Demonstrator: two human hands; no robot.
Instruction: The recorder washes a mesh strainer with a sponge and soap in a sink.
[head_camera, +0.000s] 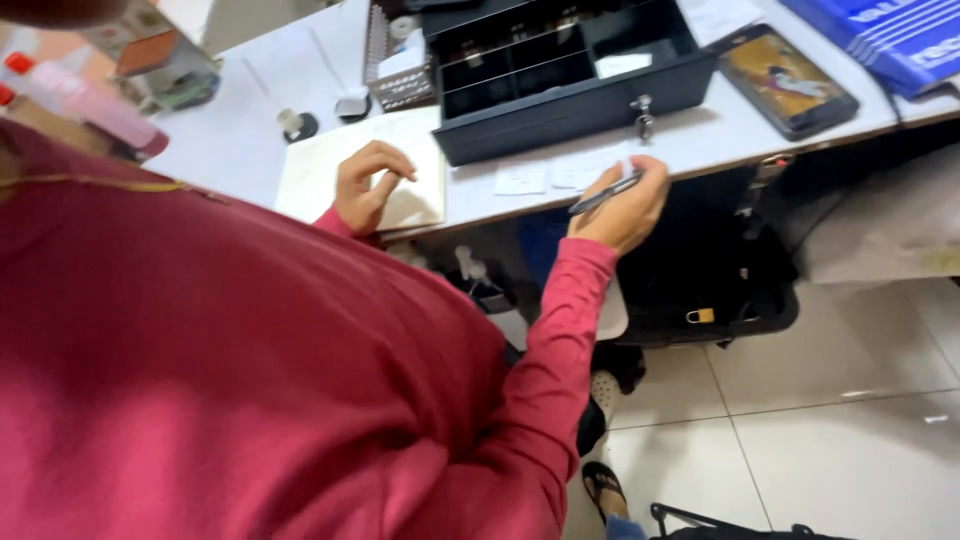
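Pen (605, 194), dark, pinched in fingers of right hand (625, 205) at desk (250, 130) front edge, tip toward 2 small paper slips (550, 176) just beside it. Left hand (368, 185) resting on open notebook (310, 165), fingers curled loosely together, holding nothing. Behind slips: open black cash box (575, 85), key in front lock. Right of box: dark tablet (790, 82) lying flat. Below desk edge: black bag (700, 290) on tiled floor (830, 440).

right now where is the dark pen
In the head view, the slim dark pen is held in the right hand at the white desk's front edge, just below the open black metal cash box.
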